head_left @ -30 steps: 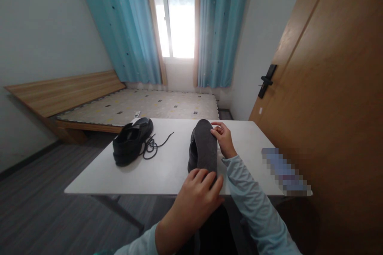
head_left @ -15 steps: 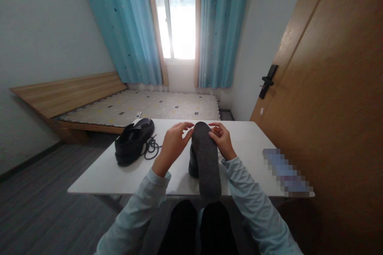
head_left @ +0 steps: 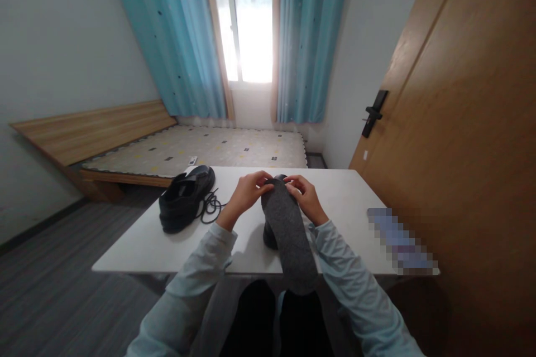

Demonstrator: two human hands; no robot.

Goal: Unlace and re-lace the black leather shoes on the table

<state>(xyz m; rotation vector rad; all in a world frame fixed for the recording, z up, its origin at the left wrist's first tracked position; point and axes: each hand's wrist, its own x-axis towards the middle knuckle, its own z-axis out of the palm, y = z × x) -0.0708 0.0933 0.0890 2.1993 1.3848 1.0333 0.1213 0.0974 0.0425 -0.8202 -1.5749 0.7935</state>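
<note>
A dark grey felt-like insole point(head_left: 290, 234) hangs between my hands, its broad lower end reaching past the table's near edge. My left hand point(head_left: 248, 194) pinches its upper left edge between thumb and fingers. On the other side, my right hand point(head_left: 305, 196) is closed on the upper right edge. Behind the insole stands a black shoe point(head_left: 270, 237), mostly hidden by it. Another black shoe point(head_left: 182, 201) rests on the left of the table, with a dark shoelace point(head_left: 211, 206) lying loosely coiled beside it.
The white table point(head_left: 188, 254) stands in front of my knees. A blurred bluish item point(head_left: 400, 240) lies at its right edge. Beyond the table is a bed point(head_left: 234, 148) with a patterned mattress; a wooden door point(head_left: 452, 122) is close on the right.
The insole's top has moved slightly left and down, and its lower end has swung right. My left fingers, looser before, now pinch its edge; more of the shoe's far end shows.
</note>
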